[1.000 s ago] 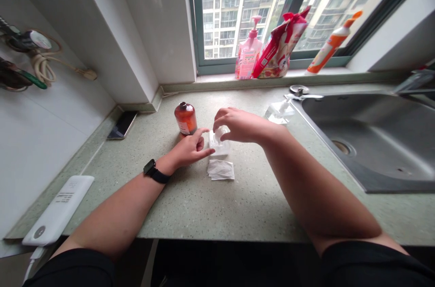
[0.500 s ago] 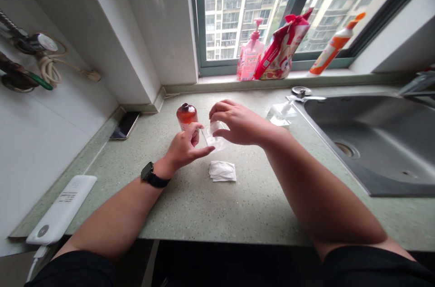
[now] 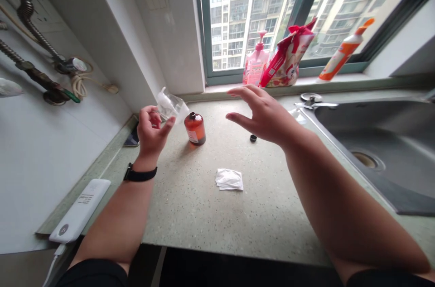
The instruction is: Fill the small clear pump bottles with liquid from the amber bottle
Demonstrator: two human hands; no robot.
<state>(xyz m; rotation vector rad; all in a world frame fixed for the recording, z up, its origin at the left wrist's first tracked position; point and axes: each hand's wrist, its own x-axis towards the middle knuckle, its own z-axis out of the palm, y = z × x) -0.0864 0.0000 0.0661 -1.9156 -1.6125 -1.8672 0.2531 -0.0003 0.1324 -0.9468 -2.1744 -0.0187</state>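
Container (image 3: 171,105), clear and blurred, is gripped tilted by left hand (image 3: 148,132), just beside bottle (image 3: 195,129); pinched between thumb and fingers, presumably for steadiness. Bottle is stood upright, uncapped, likely against spilling. Right hand (image 3: 261,111) is held open and empty above counter (image 3: 190,208), near cap (image 3: 253,138), digits spread.

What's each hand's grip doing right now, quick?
Left hand: closed on the clear container.
Right hand: open, nothing visible in its grip.
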